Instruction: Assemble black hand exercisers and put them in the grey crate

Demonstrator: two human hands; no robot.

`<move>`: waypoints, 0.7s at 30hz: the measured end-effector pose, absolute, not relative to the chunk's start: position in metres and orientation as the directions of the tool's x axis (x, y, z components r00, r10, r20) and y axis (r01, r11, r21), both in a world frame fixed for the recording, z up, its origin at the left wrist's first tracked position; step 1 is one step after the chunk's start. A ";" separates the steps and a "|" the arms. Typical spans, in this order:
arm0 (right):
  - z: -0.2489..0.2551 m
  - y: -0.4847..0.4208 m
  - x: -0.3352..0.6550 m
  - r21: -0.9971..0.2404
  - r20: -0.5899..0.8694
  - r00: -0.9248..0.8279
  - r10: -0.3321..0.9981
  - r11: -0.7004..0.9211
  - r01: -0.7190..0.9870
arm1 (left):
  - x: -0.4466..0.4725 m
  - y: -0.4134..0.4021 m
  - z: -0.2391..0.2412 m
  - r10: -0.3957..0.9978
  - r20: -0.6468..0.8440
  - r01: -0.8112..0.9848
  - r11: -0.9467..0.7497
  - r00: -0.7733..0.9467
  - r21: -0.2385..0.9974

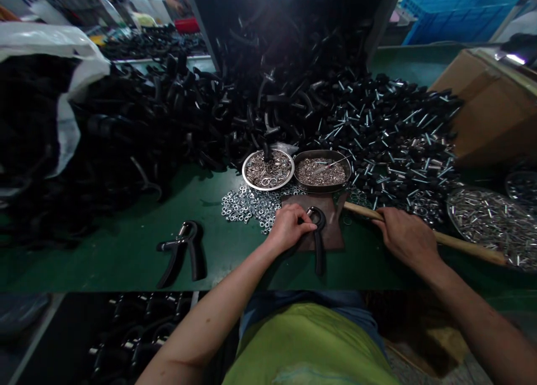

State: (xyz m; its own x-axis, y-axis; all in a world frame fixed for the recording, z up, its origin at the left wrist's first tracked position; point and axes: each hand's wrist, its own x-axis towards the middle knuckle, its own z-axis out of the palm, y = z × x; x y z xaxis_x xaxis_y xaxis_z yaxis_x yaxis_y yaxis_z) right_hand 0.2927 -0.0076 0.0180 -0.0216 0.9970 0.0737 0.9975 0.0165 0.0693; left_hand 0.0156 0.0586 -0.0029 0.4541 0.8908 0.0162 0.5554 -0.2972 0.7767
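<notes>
Green bench (104, 262), black parts (201, 99) heaped behind; left grip (289, 226), nearer, pinches the sprung piece (319, 252) on a brown plate (334, 238), leg pointing at the green shirt (310, 346); rightward, right grip (405, 235) clasps a wooden handle (465, 246).

Blue crate (457, 24) at back R, cardbd box (489, 105) nearer

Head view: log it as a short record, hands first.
left hand: pinching a black spring grip on the brown pad
right hand: gripping a wooden handle
second spring grip: on the green table, left of the left hand
loose nuts: strewn beyond the left hand
round dish: small metal parts, rings
dark tin: small metal parts, right of the dish
</notes>
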 end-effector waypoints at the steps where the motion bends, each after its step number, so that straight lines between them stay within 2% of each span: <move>1: 0.027 -0.007 0.288 0.023 0.068 -0.006 0.998 0.004 1.000 | 0.016 0.059 -0.002 0.887 0.018 0.554 -0.304 0.462 0.775; 3: 0.048 -0.008 0.277 -0.162 0.087 0.019 0.996 -0.004 0.987 | 0.016 0.059 -0.002 0.880 0.013 0.552 -0.310 0.475 0.774; 5: 0.064 -0.011 0.263 -0.369 0.166 0.040 0.985 0.024 0.929 | 0.016 0.061 -0.002 0.875 -0.011 0.555 -0.297 0.485 0.777; 7: 0.069 -0.013 0.248 -0.474 0.255 0.067 0.965 0.064 0.878 | 0.016 0.063 -0.004 0.872 -0.047 0.556 -0.268 0.487 0.787; 9: 0.062 -0.013 0.237 -0.460 0.259 0.025 0.966 0.101 0.882 | 0.017 0.065 -0.005 0.871 -0.078 0.548 -0.233 0.485 0.803; 13: 0.045 -0.011 0.227 -0.357 0.083 -0.122 0.989 0.144 0.923 | 0.017 0.065 -0.007 0.890 -0.105 0.519 -0.159 0.443 0.840; 14: 0.046 -0.012 0.226 -0.362 0.092 -0.116 0.989 0.142 0.921 | 0.017 0.064 -0.008 0.898 -0.100 0.512 -0.149 0.428 0.846; 18: 0.055 -0.018 0.225 -0.429 0.306 -0.022 0.952 0.159 0.889 | 0.017 0.062 -0.010 0.904 -0.063 0.496 -0.173 0.422 0.851; 19: 0.053 -0.019 0.225 -0.411 0.303 -0.030 0.953 0.159 0.898 | 0.017 0.063 -0.011 0.900 -0.068 0.500 -0.176 0.432 0.848; 21: 0.042 -0.018 0.227 -0.335 0.190 -0.084 0.978 0.145 0.931 | 0.018 0.066 -0.010 0.891 -0.106 0.527 -0.162 0.441 0.835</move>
